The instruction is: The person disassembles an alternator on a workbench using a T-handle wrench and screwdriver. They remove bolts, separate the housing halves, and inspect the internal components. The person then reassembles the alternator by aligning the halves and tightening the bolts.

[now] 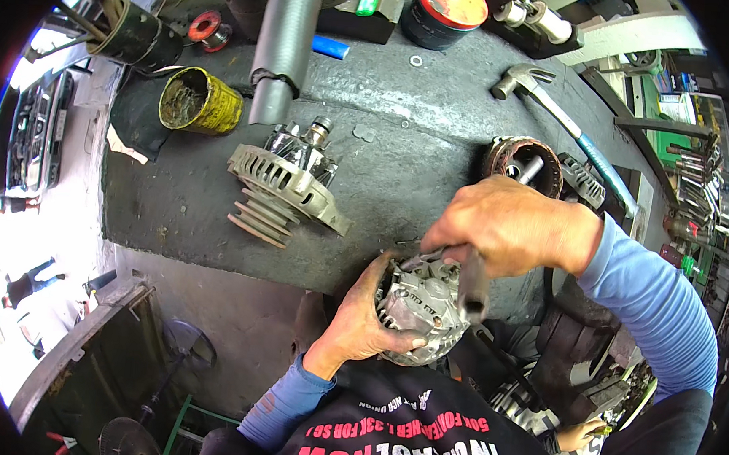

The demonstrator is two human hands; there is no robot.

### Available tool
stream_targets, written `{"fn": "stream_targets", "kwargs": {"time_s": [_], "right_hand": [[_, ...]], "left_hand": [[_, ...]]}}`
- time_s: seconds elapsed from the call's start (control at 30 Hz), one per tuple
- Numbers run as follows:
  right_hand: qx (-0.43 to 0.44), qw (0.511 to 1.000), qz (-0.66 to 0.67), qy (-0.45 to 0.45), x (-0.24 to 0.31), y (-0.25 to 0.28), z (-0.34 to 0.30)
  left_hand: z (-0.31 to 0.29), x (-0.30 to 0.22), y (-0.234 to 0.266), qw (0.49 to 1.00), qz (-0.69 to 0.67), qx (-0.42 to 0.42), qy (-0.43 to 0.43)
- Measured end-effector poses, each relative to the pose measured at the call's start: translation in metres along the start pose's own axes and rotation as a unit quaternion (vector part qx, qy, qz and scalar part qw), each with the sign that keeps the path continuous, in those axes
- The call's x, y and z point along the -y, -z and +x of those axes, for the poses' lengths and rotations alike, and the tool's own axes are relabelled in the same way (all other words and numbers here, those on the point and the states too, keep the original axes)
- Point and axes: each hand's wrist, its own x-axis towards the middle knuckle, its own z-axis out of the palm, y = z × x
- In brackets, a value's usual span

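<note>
Near the bench's front edge, close to my body, my left hand [366, 325] is wrapped round the side of a grey metal alternator housing [426, 308], thumb on its face. Over the housing, my right hand [500, 224] is closed on a dark metal tool with a hollow round end [474, 294]; the fingers hide the rest of it, and it is slightly blurred. To the left on the bench lies the alternator's finned front half [287, 180], its shaft pointing up and its grooved pulley below. Beyond my right hand sits a round copper-wound stator [505, 157], partly hidden.
On the dark bench [180, 206] stand a yellow can [200, 102] and a tub with an orange-red top [447, 9]. A claw hammer [562, 119] lies at the right, near a vented metal cover [581, 182]. A thick grey cylinder [285, 40] rises at the back.
</note>
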Motion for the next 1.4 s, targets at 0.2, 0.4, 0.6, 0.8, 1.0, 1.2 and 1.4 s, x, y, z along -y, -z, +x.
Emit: {"fn": "stream_targets", "kwargs": {"time_s": [0.2,0.4,0.6,0.8,1.0,1.2,1.4], "right_hand": [[-0.091,0.988,-0.078,0.1,0.004,-0.003,-0.006],[0.0,0.955,0.266,-0.129,-0.007,0.012,-0.03],[-0.009,0.905,0.342,-0.251,-0.014,0.01,-0.021],[0.054,0.829,0.463,-0.308,-0.018,0.001,-0.017],[0.007,0.779,0.524,-0.344,-0.021,-0.013,-0.017],[-0.131,0.99,0.02,0.054,-0.016,-0.014,-0.029],[-0.203,0.975,0.088,-0.008,-0.024,-0.009,-0.054]], "left_hand": [[-0.003,0.014,0.001,1.0,0.029,-0.001,-0.007],[0.0,0.013,-0.007,0.997,-0.071,0.022,-0.013],[-0.005,0.008,-0.004,1.0,0.02,0.002,-0.014],[-0.002,0.008,-0.005,1.0,-0.019,0.012,-0.003],[0.001,0.007,-0.003,1.0,0.002,0.021,-0.005],[-0.003,0.007,-0.001,0.998,0.061,0.008,-0.005],[-0.001,0.009,-0.002,1.0,-0.009,0.021,0.003]]}}
